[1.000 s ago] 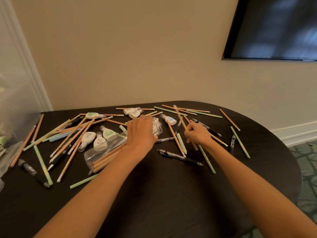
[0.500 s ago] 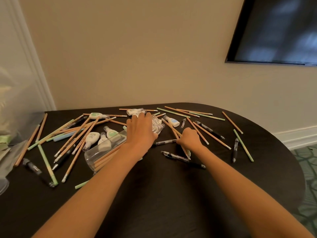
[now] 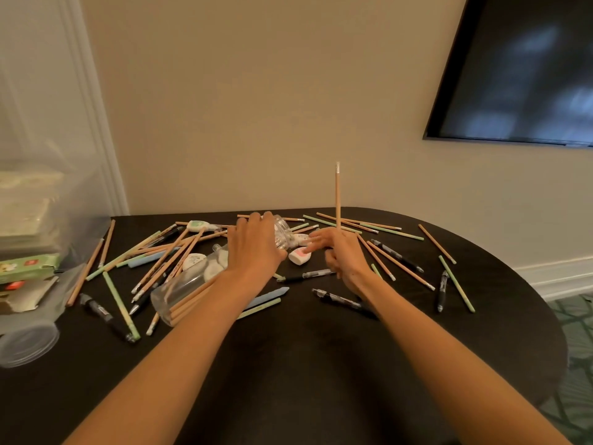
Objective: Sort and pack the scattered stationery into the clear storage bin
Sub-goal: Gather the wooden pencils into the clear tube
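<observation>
Several wooden, green and black pencils and pens lie scattered over the dark table (image 3: 288, 364). My right hand (image 3: 340, 252) pinches one wooden pencil (image 3: 337, 194) and holds it upright, eraser end up. My left hand (image 3: 256, 248) lies over a clear plastic jar (image 3: 192, 284) that rests on its side with wooden pencils inside; I cannot see how its fingers sit on the jar. A white correction tape (image 3: 299, 255) lies between my two hands. The clear storage bin (image 3: 38, 220) stands at the left edge with boxes inside.
A round clear lid (image 3: 27, 345) lies at the front left by the bin. A blue crayon-like stick (image 3: 268, 297) and black pens (image 3: 345, 300) lie just in front of my hands. A dark screen (image 3: 519, 69) hangs on the wall at the right.
My right hand has lifted one wooden pencil off the table and turned it upright. My left hand stays on the jar. The camera has tilted and moved closer.
</observation>
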The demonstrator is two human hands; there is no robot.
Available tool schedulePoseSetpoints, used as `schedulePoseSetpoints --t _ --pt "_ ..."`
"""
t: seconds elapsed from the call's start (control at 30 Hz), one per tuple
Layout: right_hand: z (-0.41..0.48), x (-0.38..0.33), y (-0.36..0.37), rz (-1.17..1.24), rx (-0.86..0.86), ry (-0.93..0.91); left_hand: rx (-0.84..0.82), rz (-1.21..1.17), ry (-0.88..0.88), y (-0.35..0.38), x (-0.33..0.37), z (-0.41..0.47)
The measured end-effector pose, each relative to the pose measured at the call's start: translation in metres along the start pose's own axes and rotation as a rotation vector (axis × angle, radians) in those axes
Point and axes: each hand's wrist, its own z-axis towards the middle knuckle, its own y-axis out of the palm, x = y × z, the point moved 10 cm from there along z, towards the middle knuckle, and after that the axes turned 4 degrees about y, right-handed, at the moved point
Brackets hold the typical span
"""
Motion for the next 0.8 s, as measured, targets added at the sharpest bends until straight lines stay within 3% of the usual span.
schedulePoseSetpoints --t 0.13,0.27,0.43,0.67,0.8 --pt "-0.016 0.002 0.016 0.033 -0.025 0.075 0.020 0.015 -0.027 -0.013 -0.019 -0.013" --pt "-0.029 -0.011 0.031 0.149 -0.033 0.023 0.031 0.017 -0.056 -0.024 -0.034 -0.027" --pt "-0.037 -0.014 0.042 -0.103 0.018 -0.047 0.036 0.021 -0.074 -0.032 -0.043 -0.040" --pt "-0.054 0.013 0.051 -0.053 0.008 -0.100 0.024 0.008 -0.061 -0.030 -0.041 -0.051" --pt "-0.059 0.047 0.055 -0.129 -0.005 0.023 0.010 -0.012 -0.050 -0.029 -0.037 -0.058"
